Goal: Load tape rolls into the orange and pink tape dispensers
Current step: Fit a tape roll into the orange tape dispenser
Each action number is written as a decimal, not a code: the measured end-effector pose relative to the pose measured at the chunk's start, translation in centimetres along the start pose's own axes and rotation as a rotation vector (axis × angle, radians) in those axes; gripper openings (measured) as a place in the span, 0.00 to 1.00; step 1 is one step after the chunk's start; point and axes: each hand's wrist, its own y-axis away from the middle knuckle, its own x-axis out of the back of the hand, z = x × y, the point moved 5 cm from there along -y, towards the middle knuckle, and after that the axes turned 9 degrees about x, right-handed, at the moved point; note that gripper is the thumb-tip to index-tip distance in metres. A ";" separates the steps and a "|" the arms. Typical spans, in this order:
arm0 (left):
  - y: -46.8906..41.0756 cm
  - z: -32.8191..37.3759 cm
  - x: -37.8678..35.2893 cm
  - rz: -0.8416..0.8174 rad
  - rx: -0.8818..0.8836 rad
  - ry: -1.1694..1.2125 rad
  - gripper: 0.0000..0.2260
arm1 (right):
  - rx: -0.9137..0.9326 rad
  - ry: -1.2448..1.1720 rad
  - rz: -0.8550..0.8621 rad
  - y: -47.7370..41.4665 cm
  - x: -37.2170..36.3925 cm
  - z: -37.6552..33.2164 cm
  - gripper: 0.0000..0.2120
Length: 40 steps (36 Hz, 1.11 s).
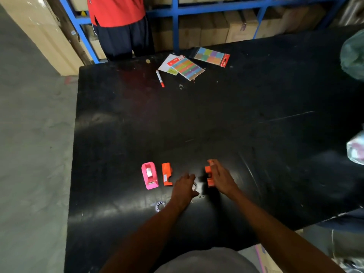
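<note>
A pink tape dispenser (pixel 149 175) stands on the black table (pixel 216 119), with white tape showing inside it. Just right of it lies one orange dispenser half (pixel 167 174) on its side. My right hand (pixel 220 178) grips a second orange dispenser half (pixel 209 175) on the table. My left hand (pixel 184 189) rests palm down over a clear tape roll (pixel 195 186), which is mostly hidden under the fingers. Another clear tape roll (pixel 160 206) lies flat beside my left wrist.
At the far side lie a red and white marker (pixel 160 78) and two packs of coloured sticky notes (pixel 187 67) (pixel 212 56). A person in a red top (pixel 116 10) stands behind the table. Blue shelving (pixel 175 26) holds cardboard boxes. Plastic bags (pixel 354 56) sit at right.
</note>
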 end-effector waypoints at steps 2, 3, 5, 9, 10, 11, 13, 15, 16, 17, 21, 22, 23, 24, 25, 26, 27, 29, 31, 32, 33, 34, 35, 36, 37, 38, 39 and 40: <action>0.2 -0.5 0.8 0.038 -0.023 0.053 0.25 | -0.016 -0.010 -0.003 -0.2 -0.6 0.1 0.16; 0.5 -0.9 1.4 0.060 -0.032 0.080 0.21 | -0.018 -0.019 -0.008 -0.2 -1.0 0.3 0.16; 1.1 -2.1 2.3 0.098 -0.054 0.109 0.13 | -0.019 -0.052 -0.029 -0.3 -1.8 0.5 0.16; 2.9 -5.1 2.8 0.061 -0.057 0.093 0.13 | -0.014 -0.127 -0.081 -0.4 -3.7 0.7 0.15; 3.4 -5.6 2.8 0.041 -0.061 0.071 0.14 | -0.013 -0.114 -0.089 -0.5 -4.3 0.8 0.15; 3.8 -5.8 2.6 0.016 -0.067 0.041 0.16 | -0.006 -0.104 -0.092 -0.5 -4.8 0.7 0.15; 4.4 -5.9 2.4 -0.020 -0.090 -0.013 0.19 | -0.013 -0.075 -0.104 -0.4 -5.4 0.6 0.16; 4.9 -5.9 2.1 -0.042 -0.102 -0.048 0.21 | -0.015 -0.062 -0.120 0.1 -5.9 0.0 0.16; 4.9 -5.9 1.9 -0.048 -0.102 -0.056 0.22 | -0.017 -0.058 -0.127 0.4 -6.0 -0.1 0.15; 4.9 -5.8 1.8 -0.051 -0.099 -0.066 0.22 | -0.008 -0.060 -0.133 0.6 -6.0 -0.5 0.14; 5.0 -5.5 2.1 -0.034 -0.092 -0.109 0.15 | 0.009 -0.009 -0.155 1.5 -5.9 -0.8 0.13; 5.0 -5.5 2.2 -0.032 -0.092 -0.099 0.15 | 0.011 0.002 -0.169 1.6 -6.0 -0.6 0.14; 5.1 -5.3 2.6 -0.040 -0.088 -0.070 0.14 | 0.016 0.022 -0.182 1.7 -6.0 -0.4 0.14; 5.1 -5.2 2.9 -0.043 -0.079 -0.040 0.13 | 0.023 0.048 -0.195 2.1 -5.8 -0.8 0.14; 5.1 -5.2 3.2 -0.056 -0.062 -0.021 0.11 | 0.027 0.054 -0.210 2.5 -5.8 -1.3 0.15; 4.9 -5.4 3.3 -0.078 -0.046 -0.005 0.09 | 0.030 0.057 -0.219 2.7 -5.8 -1.6 0.15; 4.7 -5.5 3.4 -0.105 -0.037 0.005 0.08 | 0.027 0.044 -0.237 3.0 -6.0 -1.8 0.15; 4.6 -5.6 3.9 -0.125 -0.044 -0.006 0.08 | 0.031 0.048 -0.279 3.3 -6.8 -1.3 0.17; 5.0 -5.3 4.0 -0.114 -0.064 -0.013 0.14 | 0.026 0.067 -0.311 3.4 -7.5 0.0 0.20; 5.3 -5.0 3.8 -0.102 -0.064 -0.005 0.18 | 0.020 0.073 -0.312 3.4 -7.8 0.6 0.18; 5.6 -4.6 3.7 -0.100 -0.062 0.010 0.19 | 0.010 0.097 -0.304 3.5 -7.7 0.5 0.16; 5.9 -4.3 3.3 -0.100 -0.058 0.024 0.20 | 0.015 0.100 -0.273 3.9 -7.4 -0.3 0.14; 6.1 -3.9 3.0 -0.097 -0.048 0.049 0.21 | 0.021 0.086 -0.229 3.9 -7.2 -0.5 0.13; 6.4 -3.5 2.8 -0.098 -0.036 0.078 0.21 | 0.021 0.053 -0.195 4.0 -7.0 -0.4 0.13; 6.6 -3.1 2.7 -0.100 -0.028 0.107 0.21 | 0.015 0.008 -0.169 4.1 -6.9 -0.3 0.14; 6.8 -2.7 2.6 -0.103 -0.029 0.138 0.20 | 0.000 -0.036 -0.147 4.0 -6.8 0.0 0.15; 6.9 -2.3 2.2 -0.117 -0.023 0.147 0.20 | -0.029 -0.074 -0.126 3.9 -6.7 0.4 0.16; 7.0 -2.0 2.0 -0.123 -0.017 0.148 0.20 | -0.064 -0.112 -0.120 3.9 -6.7 0.7 0.16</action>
